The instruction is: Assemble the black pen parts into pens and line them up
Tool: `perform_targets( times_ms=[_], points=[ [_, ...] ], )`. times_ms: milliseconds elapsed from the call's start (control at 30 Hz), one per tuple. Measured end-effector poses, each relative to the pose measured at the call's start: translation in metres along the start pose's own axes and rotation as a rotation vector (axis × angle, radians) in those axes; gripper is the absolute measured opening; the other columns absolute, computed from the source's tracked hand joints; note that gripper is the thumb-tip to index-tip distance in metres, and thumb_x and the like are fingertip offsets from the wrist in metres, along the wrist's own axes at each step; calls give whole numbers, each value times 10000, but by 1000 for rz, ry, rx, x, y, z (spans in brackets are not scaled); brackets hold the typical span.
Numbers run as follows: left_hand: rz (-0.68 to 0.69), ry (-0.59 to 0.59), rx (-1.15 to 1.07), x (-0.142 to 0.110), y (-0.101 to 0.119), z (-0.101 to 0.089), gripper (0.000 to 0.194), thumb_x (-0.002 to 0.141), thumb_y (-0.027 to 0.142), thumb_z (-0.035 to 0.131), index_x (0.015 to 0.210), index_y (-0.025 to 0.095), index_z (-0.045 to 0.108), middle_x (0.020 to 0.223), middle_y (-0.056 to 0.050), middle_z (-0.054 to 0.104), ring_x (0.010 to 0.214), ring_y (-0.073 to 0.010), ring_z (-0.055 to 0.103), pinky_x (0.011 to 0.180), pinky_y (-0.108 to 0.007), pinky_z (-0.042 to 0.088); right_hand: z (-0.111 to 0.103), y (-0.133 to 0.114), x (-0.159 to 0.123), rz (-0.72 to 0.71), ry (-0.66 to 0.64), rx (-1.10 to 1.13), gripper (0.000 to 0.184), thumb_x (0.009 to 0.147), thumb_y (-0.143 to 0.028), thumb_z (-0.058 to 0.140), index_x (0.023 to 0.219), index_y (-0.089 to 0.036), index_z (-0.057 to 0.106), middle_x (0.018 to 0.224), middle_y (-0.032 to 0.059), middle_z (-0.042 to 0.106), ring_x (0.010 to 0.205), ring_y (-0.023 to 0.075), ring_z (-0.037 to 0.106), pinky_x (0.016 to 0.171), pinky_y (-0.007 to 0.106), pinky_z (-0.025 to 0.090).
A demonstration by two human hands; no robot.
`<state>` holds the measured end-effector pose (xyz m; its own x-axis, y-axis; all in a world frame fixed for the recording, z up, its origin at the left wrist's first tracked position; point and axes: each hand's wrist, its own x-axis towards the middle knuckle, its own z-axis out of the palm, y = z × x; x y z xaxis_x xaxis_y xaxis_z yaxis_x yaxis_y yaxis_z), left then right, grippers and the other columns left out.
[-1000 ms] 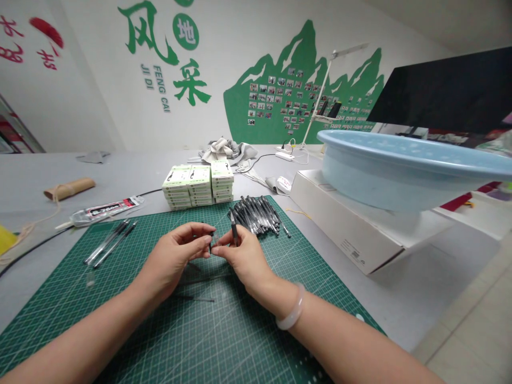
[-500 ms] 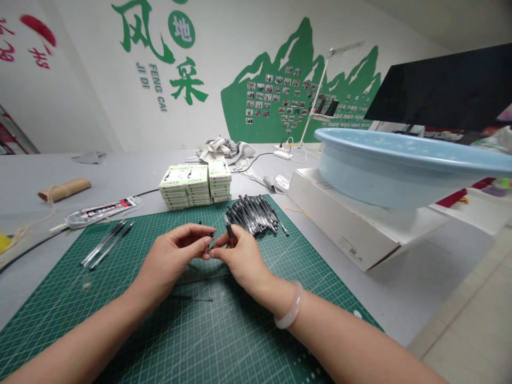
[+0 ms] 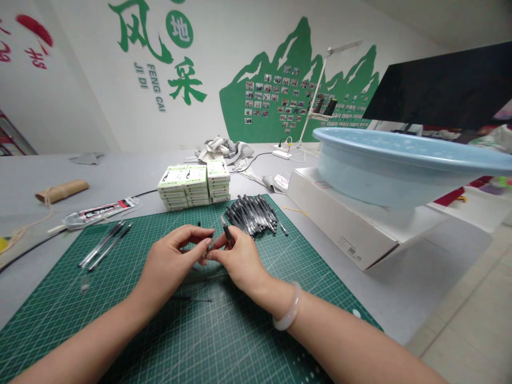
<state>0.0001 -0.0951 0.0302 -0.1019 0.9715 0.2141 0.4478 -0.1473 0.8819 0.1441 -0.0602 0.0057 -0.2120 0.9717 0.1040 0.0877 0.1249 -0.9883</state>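
Note:
Both my hands meet over the green cutting mat (image 3: 256, 330), fingertips almost touching. My left hand (image 3: 174, 256) is closed in a pinch on a small dark piece, mostly hidden by the fingers. In my right hand (image 3: 242, 258), thumb and fingers are pressed together, and a slim black pen-like tool (image 3: 228, 233) with a pale tip sticks up from the grip. A thin dark rod (image 3: 194, 299) lies on the mat below the hands. Just beyond the right hand is a pile of black-and-clear gel pens (image 3: 256, 213).
Several pens (image 3: 106, 246) lie at the mat's left, near a plastic pen packet (image 3: 100, 212). Stacked small boxes (image 3: 184, 186) stand behind the mat. On the right, a blue basin (image 3: 360, 176) rests on a white carton (image 3: 340, 229). A brown roll (image 3: 62, 191) lies far left.
My hands stay together in the same pinch, with only a slight shift of the fingers. The black tool in my right hand leans a little more to the left.

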Motion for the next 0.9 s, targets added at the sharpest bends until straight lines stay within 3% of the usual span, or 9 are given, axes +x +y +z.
perform_targets(
  times_ms=[133,267,467,567,900],
  points=[
    [37,20,49,-3,-2,2,303,786,441,684,975,209,729,960,-44,729,684,-182,672,616,-282,537,2,0,-1,-8,-10,42,246,599,-198,782,647,-178,541,614,-69,542,592,105,475,571,242,361],
    [-6,21,-51,-2,-5,2,291,798,433,680,961,197,731,880,-43,727,640,-161,628,568,-258,506,4,-1,-4,-30,-6,35,261,617,-235,779,692,-183,534,662,-49,583,586,106,482,562,246,374],
    [-84,-7,-342,-2,-11,5,264,801,413,688,924,180,714,734,-21,682,607,-136,562,531,-226,457,5,-2,-10,-123,-65,130,435,690,-224,744,1057,-226,512,678,-55,644,561,131,572,539,248,412],
    [-108,-1,-411,-3,-10,8,253,780,400,709,888,172,705,713,-15,666,585,-121,536,513,-213,431,4,-2,-10,-145,-75,133,479,703,-197,729,1142,-230,539,701,-44,656,588,142,611,545,251,439],
    [-231,-23,-523,0,-15,11,273,737,394,746,839,144,702,701,-23,647,545,-103,505,492,-214,370,2,3,-9,-272,-103,-3,315,749,-152,691,1054,-225,664,765,-30,670,677,135,625,622,241,470]
  ],
)
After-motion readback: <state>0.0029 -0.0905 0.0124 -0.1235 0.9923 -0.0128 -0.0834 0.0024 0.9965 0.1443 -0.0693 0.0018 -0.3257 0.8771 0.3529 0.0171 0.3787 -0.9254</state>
